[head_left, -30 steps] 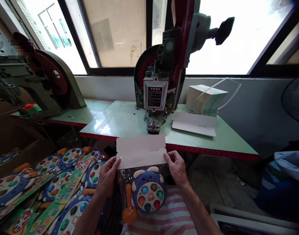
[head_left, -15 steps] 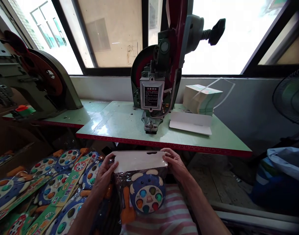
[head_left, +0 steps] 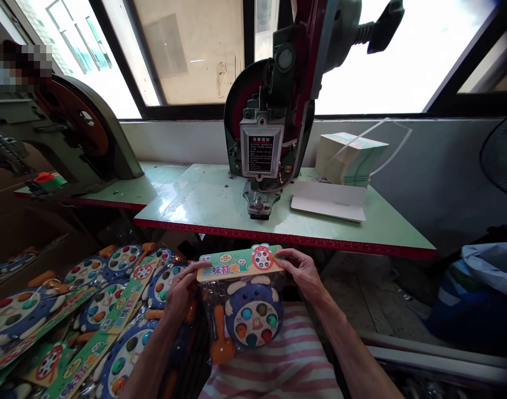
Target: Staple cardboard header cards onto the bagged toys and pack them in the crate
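A green printed header card (head_left: 236,262) is folded over the top of a clear bag, its coloured face toward me. Inside the bag are a round blue animal-shaped toy (head_left: 255,313) with coloured buttons and an orange hammer (head_left: 221,338). My left hand (head_left: 182,285) pinches the card's left end. At its right end, my right hand (head_left: 303,272) grips the card between thumb and fingers. The bag hangs over a striped cloth on my lap, below the table's front edge.
A stapling-type machine (head_left: 261,149) stands on the green table (head_left: 195,194). Right of it are a folded white card (head_left: 328,202) and a card stack (head_left: 348,160). Packed toys (head_left: 99,310) fill the lower left. A second machine (head_left: 78,127) is at left, a blue bag (head_left: 465,293) at right.
The header card's upper flap has folded down, so its printed green face shows where the plain white inside was. Both hands still hold its ends. The view has shifted slightly.
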`<state>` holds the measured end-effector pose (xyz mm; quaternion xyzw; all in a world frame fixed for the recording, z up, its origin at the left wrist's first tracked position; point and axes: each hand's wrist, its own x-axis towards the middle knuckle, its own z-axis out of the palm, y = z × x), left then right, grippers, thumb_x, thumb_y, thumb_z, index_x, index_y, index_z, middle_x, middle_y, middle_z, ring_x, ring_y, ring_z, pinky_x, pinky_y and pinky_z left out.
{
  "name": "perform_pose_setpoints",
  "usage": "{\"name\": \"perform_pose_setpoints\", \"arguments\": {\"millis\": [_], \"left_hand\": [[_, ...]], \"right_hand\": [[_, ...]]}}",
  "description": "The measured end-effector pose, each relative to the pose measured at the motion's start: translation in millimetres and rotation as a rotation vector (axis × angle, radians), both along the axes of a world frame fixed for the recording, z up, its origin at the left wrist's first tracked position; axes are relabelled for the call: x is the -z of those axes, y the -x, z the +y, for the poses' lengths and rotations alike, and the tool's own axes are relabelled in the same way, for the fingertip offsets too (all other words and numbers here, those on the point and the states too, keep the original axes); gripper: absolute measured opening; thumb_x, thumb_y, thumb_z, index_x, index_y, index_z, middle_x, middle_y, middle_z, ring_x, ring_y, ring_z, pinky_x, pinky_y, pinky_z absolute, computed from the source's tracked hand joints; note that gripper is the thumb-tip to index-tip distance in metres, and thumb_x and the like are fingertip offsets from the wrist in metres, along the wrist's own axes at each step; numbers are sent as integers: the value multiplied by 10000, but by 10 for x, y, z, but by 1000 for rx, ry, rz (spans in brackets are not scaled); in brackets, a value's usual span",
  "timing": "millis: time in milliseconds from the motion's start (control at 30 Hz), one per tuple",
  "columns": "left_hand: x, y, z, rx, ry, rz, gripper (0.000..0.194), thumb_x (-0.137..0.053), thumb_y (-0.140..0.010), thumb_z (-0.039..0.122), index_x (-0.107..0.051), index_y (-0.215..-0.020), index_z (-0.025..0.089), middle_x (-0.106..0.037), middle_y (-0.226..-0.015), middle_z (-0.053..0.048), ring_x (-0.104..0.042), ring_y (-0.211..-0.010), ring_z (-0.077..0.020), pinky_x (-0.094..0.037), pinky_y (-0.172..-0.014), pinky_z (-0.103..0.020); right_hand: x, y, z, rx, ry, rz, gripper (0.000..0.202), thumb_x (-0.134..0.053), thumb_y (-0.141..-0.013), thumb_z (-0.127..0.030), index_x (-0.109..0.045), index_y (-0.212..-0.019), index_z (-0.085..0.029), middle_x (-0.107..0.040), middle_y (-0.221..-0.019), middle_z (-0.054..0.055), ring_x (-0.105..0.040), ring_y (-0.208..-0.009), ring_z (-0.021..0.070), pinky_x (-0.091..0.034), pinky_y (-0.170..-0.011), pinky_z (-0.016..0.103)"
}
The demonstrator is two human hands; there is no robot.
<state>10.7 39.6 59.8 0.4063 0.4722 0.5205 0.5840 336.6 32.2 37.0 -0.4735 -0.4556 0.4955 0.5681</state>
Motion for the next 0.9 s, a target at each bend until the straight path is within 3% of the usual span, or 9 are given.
{"name": "perform_pose_setpoints", "arguments": {"millis": [100, 233, 667, 900], "left_hand": [[-26, 26, -13, 58, -81, 110, 375, -755, -794, 407, -801, -1088, 179, -739, -924, -62, -635, -706, -163, -499, -596, -229], [7, 35, -32, 77, -176, 273, 383, -768, -831, 415, -768, -1157, 214, -721, -905, -44, -644, -760, -186, -501, -621, -242], [65, -30, -79, 77, -182, 213, 397, -738, -871, 441, -723, -1202, 222, -571, -637, 42, -555, -550, -127, -505, -600, -253], [-22, -98, -80, 10, -158, 232, 404, -792, -810, 465, -738, -1113, 203, -721, -804, -27, -701, -782, -218, -551, -663, -273]], "right_hand": [[56, 23, 8, 66, -39, -51, 277, -830, -780, -445, -785, -935, -221, -779, -944, 57, -708, -897, 240, -568, -758, 312], [102, 31, 25, 110, -64, -40, 277, -845, -765, -439, -785, -941, -233, -786, -949, 52, -718, -895, 239, -575, -768, 316], [160, 5, 42, 122, -51, -34, 285, -839, -769, -438, -784, -961, -235, -792, -972, 51, -723, -895, 233, -577, -768, 316], [117, 50, 22, 163, -26, -3, 316, -870, -715, -446, -778, -924, -228, -792, -921, 54, -726, -869, 252, -580, -749, 341]]}}
